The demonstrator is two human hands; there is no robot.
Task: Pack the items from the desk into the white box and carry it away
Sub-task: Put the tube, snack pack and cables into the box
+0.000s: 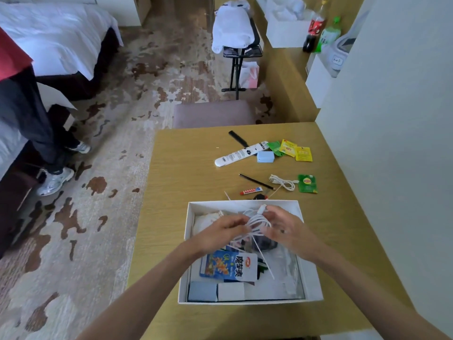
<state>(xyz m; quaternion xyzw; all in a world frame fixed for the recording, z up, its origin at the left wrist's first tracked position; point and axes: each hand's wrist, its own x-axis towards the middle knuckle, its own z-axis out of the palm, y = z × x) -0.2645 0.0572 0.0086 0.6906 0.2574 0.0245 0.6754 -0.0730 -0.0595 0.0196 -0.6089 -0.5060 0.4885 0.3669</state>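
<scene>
The white box [187, 241] stands open on the wooden desk [186, 168]. Above it, my left hand [220, 234] and my right hand [286, 229] both hold a coiled white cable [257, 223], one loose end trailing down into the box. Inside lie a blue and white snack packet [230, 265], small blue and white cartons and a clear bag. Beyond the box lie a white tube [241, 153], a black comb [239, 139], a blue charger [265, 157], tea sachets [294, 149], a green sachet [307, 184], a pencil [255, 181], a short white cable [284, 182] and a small red tube [250, 191].
A white wall [392, 143] borders the desk on the right. A padded stool [213, 114] sits at the desk's far edge. A person in dark trousers [31, 119] stands at the left by a bed [56, 33]. A rack with towels [232, 30] and bottles [316, 25] are farther back.
</scene>
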